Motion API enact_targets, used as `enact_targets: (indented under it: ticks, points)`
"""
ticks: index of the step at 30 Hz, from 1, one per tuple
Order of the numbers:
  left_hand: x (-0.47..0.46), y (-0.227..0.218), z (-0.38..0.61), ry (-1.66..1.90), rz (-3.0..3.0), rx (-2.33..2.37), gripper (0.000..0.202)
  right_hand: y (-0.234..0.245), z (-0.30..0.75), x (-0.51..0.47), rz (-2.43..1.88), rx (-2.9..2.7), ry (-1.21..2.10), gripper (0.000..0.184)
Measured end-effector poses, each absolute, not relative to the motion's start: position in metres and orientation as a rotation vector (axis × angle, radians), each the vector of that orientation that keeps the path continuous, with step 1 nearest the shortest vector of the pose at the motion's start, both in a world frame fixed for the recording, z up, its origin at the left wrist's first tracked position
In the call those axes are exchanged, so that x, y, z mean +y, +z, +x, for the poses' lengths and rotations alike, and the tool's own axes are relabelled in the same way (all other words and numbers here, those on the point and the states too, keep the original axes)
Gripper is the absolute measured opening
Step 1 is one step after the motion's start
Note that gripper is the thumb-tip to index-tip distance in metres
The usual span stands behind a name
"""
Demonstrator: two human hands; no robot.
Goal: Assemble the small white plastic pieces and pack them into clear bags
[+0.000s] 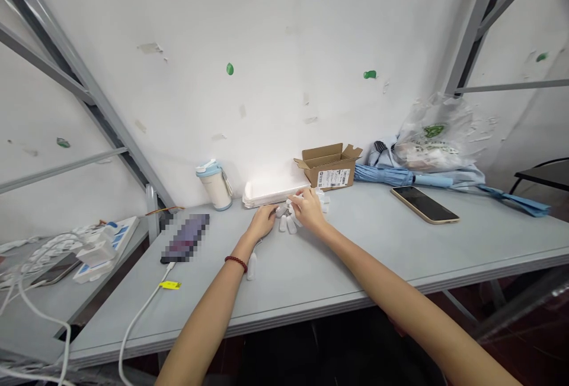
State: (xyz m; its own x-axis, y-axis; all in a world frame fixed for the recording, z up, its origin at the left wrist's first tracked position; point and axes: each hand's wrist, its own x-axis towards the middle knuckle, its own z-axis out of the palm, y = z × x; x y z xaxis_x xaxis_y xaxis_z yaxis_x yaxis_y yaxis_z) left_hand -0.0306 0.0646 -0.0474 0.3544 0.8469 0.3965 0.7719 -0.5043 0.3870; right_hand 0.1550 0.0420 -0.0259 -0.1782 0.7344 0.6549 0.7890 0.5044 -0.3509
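Observation:
Both my arms reach forward over a grey table to a small heap of white plastic pieces. My left hand, with a red bead bracelet on its wrist, rests palm down at the left of the heap, fingers curled onto a piece. My right hand lies over the heap's right side, fingers bent and pinching among the pieces. Just behind the hands lies a stack of white trays. One loose white piece lies near my left forearm.
An open cardboard box stands behind the trays, a white and blue cup to the left. A phone lies at right, another device on a white cable at left. A blue umbrella, plastic bag, power strip.

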Motion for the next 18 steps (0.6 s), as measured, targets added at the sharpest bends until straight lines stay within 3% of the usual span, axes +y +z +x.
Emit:
enact_targets:
  ticks: [4, 7, 11, 15, 18]
  points:
    - [0.059, -0.044, -0.036, 0.831, 2.499, 1.469, 0.032, -0.024, 0.139, 0.018, -0.943, -2.057, -0.1, 0.03]
    - [0.055, -0.045, -0.037, 0.864, 2.493, 1.453, 0.038, -0.026, 0.12, -0.01, -0.585, -2.337, 0.047, 0.025]
    - [0.053, -0.046, -0.034, 0.862, 2.525, 1.397, 0.04, -0.034, 0.103, -0.046, -0.233, -2.618, 0.056, 0.04]
    - [0.055, -0.046, -0.035, 0.787, 2.546, 1.443, 0.03, -0.039, 0.097, -0.062, -0.164, -2.682, -0.077, 0.054]
    - [0.057, -0.046, -0.038, 0.802, 2.51, 1.531, 0.027, -0.038, 0.097, -0.063, -0.188, -2.695, -0.124, 0.053]
